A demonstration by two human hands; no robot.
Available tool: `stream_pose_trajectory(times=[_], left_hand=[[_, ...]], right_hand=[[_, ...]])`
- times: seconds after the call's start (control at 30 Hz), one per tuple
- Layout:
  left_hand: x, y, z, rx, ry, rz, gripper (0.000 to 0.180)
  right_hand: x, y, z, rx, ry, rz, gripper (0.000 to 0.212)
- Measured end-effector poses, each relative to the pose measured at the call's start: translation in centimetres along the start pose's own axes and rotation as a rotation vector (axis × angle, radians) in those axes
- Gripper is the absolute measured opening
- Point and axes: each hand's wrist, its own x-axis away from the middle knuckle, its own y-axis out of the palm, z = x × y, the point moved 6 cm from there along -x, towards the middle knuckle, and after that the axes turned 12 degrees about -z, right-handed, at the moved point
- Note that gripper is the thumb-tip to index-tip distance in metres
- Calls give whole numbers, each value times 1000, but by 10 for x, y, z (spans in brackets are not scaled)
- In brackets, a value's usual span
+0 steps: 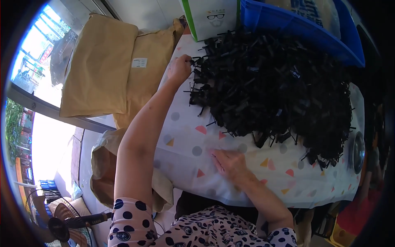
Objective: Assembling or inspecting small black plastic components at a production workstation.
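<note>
A big heap of small black plastic parts (271,86) with thin prongs covers the far half of the table (185,140). At the heap's far left edge, my left hand (180,69) is closed in a pinch, with a small black plastic part at its fingertips. My right hand (230,162) is over the patterned tablecloth in front of the heap, apart from the parts. Motion smears its fingers, and whether anything is in them does not show.
A blue crate (296,20) and a white-green bag (212,18) stand behind the heap. Large brown sacks (101,66) lie left of the table, above an open paper sack (101,173). A fan (59,228) is at lower left, a round metal dish (358,152) at the right edge.
</note>
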Motion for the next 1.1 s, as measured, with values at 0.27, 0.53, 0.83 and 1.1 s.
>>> stream_pose_trajectory(times=[0.27,0.53,0.83,1.1], left_hand=[[-62,39,-18,-120,133,-352,23],[-37,36,25,-589,181,-280,18],[34,-33,92,-682,191,-176,21],[148,-35,167,-307,338,-244,21]], right_hand=[[-5,-5,6,-204,87,4,14],[-13,-12,8,-202,68,46,17],[-8,-2,7,-191,90,37,11],[6,0,19,-447,61,195,7]])
